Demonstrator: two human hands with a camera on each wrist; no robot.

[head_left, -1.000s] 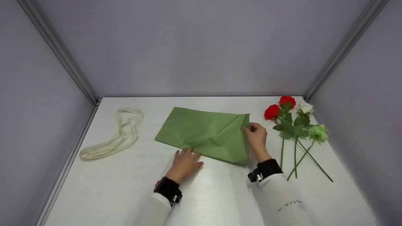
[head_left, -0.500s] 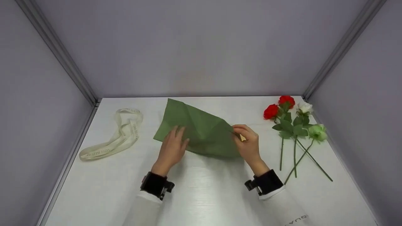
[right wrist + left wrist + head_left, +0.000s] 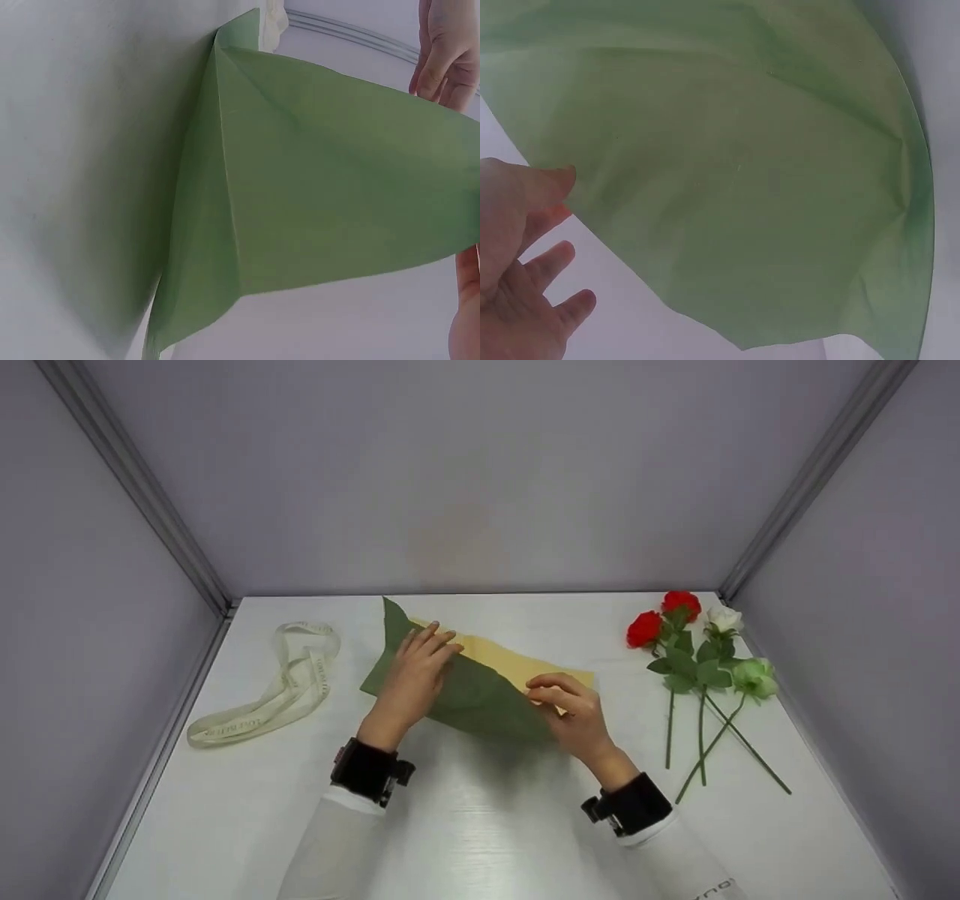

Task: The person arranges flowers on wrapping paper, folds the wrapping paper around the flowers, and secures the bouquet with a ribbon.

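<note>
A sheet of wrapping paper (image 3: 480,697), green on the face towards me, is partly raised off the table in the head view. Behind its upper edge a yellow paper face (image 3: 517,658) shows. My left hand (image 3: 412,679) holds the green edge at the upper left; in the left wrist view, its thumb (image 3: 551,186) lies on the paper with a finger behind. With thumb and fingertips, my right hand (image 3: 577,716) pinches the edge at the right. Green paper (image 3: 322,180) fills much of the right wrist view, hiding part of both hands.
A loosely looped pale printed ribbon (image 3: 300,690) lies on the left of the white table (image 3: 480,840). At the right lie artificial flowers: two red roses (image 3: 643,630), a white one (image 3: 724,619) and a green one (image 3: 754,679), stems crossing. Grey walls (image 3: 480,480) enclose the table.
The paper lay flat with only green showing; now its edge is lifted and pulled back, baring yellow behind. My left hand moved up from the near edge, my right slightly left and down.
</note>
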